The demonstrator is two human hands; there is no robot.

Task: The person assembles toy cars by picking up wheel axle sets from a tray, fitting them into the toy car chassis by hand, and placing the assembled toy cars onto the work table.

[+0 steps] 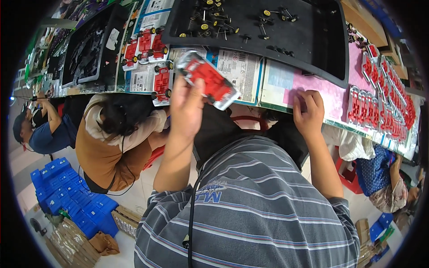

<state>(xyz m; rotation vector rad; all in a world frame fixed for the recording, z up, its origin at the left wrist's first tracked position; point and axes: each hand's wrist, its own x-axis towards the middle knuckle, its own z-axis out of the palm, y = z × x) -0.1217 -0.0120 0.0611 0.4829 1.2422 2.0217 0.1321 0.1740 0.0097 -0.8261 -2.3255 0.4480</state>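
My left hand (188,106) is closed around a toy car (212,82) with a red underside and a silver-white edge. The underside faces up, tilted over the table's front edge. My right hand (309,110) rests at the table edge beside a pink sheet (330,96), fingers loosely bent and somewhat apart, nothing visible in them. Ahead of both hands is a black tray (308,42) holding several small wheel-and-axle sets (216,20), some with yellow hubs. Left of my left hand, several red car undersides with black wheels (161,83) lie on printed sheets.
At the right, many red car undersides without visible wheels (363,106) stand in rows. Another black tray (96,53) with dark parts is at the far left. A person in brown (114,156) sits close on my left. Blue boxes (73,196) are stacked on the floor.
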